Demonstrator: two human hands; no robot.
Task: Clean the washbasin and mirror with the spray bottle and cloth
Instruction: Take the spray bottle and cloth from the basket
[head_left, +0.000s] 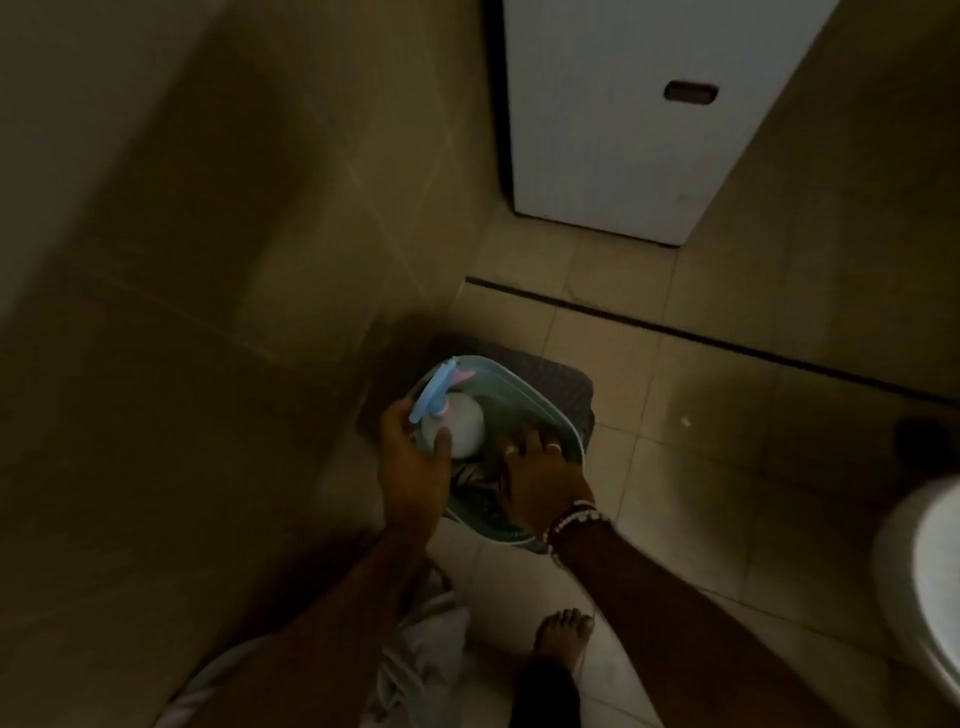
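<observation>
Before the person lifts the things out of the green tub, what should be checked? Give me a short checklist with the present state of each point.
1. Left hand wraps the spray bottle: ok.
2. Bottle's blue trigger head points away from the face: cannot tell.
3. Right hand has a cloth in its grip inside the green tub: cannot tell, too dark.
4. Tub stands steady on the dark stool: ok, it rests on top.
5. Floor beside the bare foot dry: cannot tell.
</observation>
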